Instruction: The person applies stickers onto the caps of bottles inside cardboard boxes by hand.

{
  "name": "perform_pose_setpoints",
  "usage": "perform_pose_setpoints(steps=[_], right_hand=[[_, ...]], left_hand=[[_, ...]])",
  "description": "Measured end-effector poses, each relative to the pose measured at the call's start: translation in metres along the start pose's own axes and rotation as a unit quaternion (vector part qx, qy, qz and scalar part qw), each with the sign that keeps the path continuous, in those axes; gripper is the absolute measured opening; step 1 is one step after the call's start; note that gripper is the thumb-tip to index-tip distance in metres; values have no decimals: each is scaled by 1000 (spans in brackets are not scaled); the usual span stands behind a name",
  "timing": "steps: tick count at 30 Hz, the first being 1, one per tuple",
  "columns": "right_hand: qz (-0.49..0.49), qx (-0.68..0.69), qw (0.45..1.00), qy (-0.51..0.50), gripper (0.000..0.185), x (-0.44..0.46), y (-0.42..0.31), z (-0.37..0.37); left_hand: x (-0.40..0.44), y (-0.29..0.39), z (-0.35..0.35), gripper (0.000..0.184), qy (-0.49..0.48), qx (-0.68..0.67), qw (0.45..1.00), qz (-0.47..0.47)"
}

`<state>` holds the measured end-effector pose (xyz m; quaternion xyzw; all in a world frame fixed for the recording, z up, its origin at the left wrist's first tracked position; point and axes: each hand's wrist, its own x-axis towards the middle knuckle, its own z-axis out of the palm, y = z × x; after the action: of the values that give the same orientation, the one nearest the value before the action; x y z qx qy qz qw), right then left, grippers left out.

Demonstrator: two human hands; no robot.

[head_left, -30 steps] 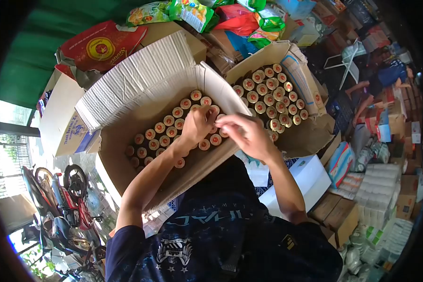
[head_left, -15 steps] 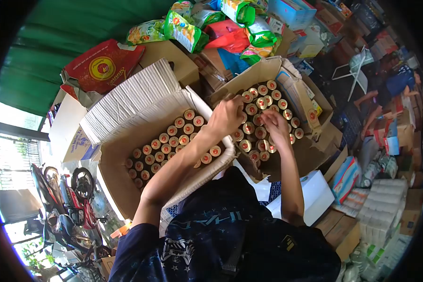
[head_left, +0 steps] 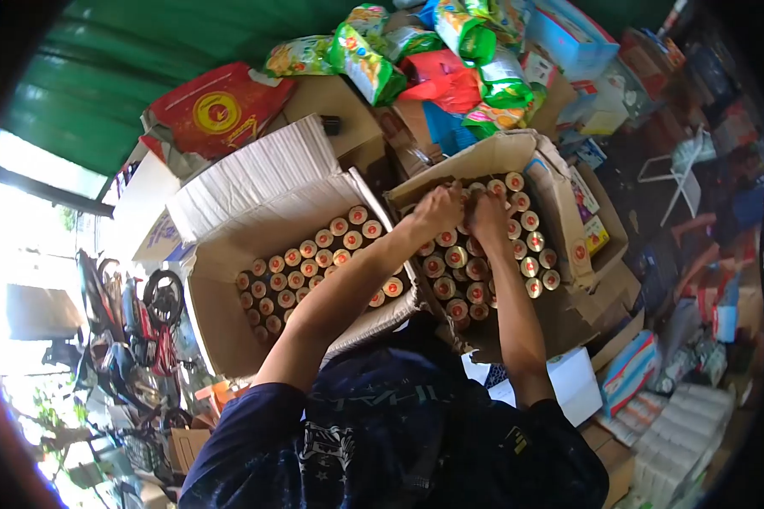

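Note:
My left hand (head_left: 441, 209) reaches across into the right cardboard box (head_left: 564, 185), fingers curled down over the gold-topped cans (head_left: 456, 257) with red emblems. Close beside it, my right hand (head_left: 488, 217) is bent down among the same cans, fingers closed. What either hand grips is hidden behind its fingers and the can tops. The left cardboard box (head_left: 210, 318) also holds rows of upright cans (head_left: 294, 279), and my left forearm passes above them.
Green snack-like bags (head_left: 367, 68) and a red bag (head_left: 440, 78) lie beyond the boxes. A torn red carton (head_left: 216, 110) sits behind the raised white flap (head_left: 255, 174). Motorbikes (head_left: 140, 331) stand at left; a white folding stand (head_left: 683, 182) and wrapped packs (head_left: 683, 433) are at right.
My right hand has moved up and left, deeper into the right box and close to my left hand. My left hand has moved slightly right, over the cans. The camera view has shifted.

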<state>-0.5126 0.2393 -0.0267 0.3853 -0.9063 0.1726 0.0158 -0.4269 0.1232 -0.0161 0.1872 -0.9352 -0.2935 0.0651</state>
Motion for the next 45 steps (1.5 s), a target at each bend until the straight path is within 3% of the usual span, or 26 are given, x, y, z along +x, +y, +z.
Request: perform_pose_setpoints(steps=[1, 3, 6, 11, 14, 15, 18, 19, 20, 22, 24, 25, 26, 28, 29, 33, 35, 36, 39, 41, 42, 45], right_hand=[[9, 24, 999, -29, 27, 2, -3, -5], [26, 96, 992, -79, 21, 7, -10, -18], [-18, 203, 979, 22, 22, 12, -10, -8], [-76, 199, 973, 90, 21, 12, -20, -34], [-87, 205, 966, 135, 20, 5, -33, -63], [-77, 188, 968, 147, 20, 1, -41, -75], [-89, 177, 969, 151, 21, -13, -70, -111], [-90, 181, 969, 140, 22, -19, -82, -121], [-91, 185, 970, 131, 22, -25, -94, -131], [-115, 200, 968, 103, 21, -41, -126, -156], [-122, 177, 971, 101, 21, -56, -155, -166], [-128, 214, 963, 98, 21, -59, -166, -161], [-127, 236, 960, 80, 22, -66, -180, -160], [-122, 294, 948, 28, 21, -72, -203, -147], [-144, 277, 950, 12, 21, -72, -210, -132], [-104, 288, 919, -250, 30, -65, -237, -76], [-93, 251, 884, -384, 29, -55, -239, -15], [-58, 264, 840, -471, 29, -57, -244, 2], [-43, 194, 827, -526, 27, -72, -260, 16], [-63, 132, 820, -553, 26, -75, -252, 64], [-81, 94, 830, -544, 29, -83, -256, 63], [-65, 85, 790, -604, 35, -93, -258, 49]], left_hand=[[-4, -1, 8, 45, 67, -2, 997, 27], [1, -6, 13, 46, 62, -1, 998, 21], [3, -8, 17, 50, 77, 2, 996, 35], [-4, 7, 1, 55, 115, 10, 993, 20], [-13, 19, -13, 57, 191, 7, 981, 46], [-15, 19, -12, 44, 284, -5, 954, 97], [-40, 43, -67, 39, 206, -200, 958, -2], [-49, 40, -92, 31, 165, -222, 960, 32], [-63, 53, -123, 28, 112, -297, 945, -81], [-79, 40, -146, 30, 148, -316, 935, -62], [-111, 39, -184, 29, 76, -395, 909, -111], [-121, 29, -194, 31, 69, -372, 922, -86], [-132, 13, -198, 31, 80, -311, 947, 7], [-155, 6, -221, 30, 26, -325, 937, -125], [-162, -16, -215, 30, 48, -287, 952, -99], [-196, -65, -211, 31, -41, -250, 940, -230], [-213, -87, -199, 29, -94, -257, 923, -269], [-218, -99, -192, 29, -120, -259, 914, -287], [-232, -148, -149, 29, -222, -217, 911, -270], [-243, -165, -120, 32, -220, -231, 901, -294], [-246, -165, -118, 33, -225, -224, 904, -287], [-254, -164, -102, 38, -257, -202, 911, -253]])
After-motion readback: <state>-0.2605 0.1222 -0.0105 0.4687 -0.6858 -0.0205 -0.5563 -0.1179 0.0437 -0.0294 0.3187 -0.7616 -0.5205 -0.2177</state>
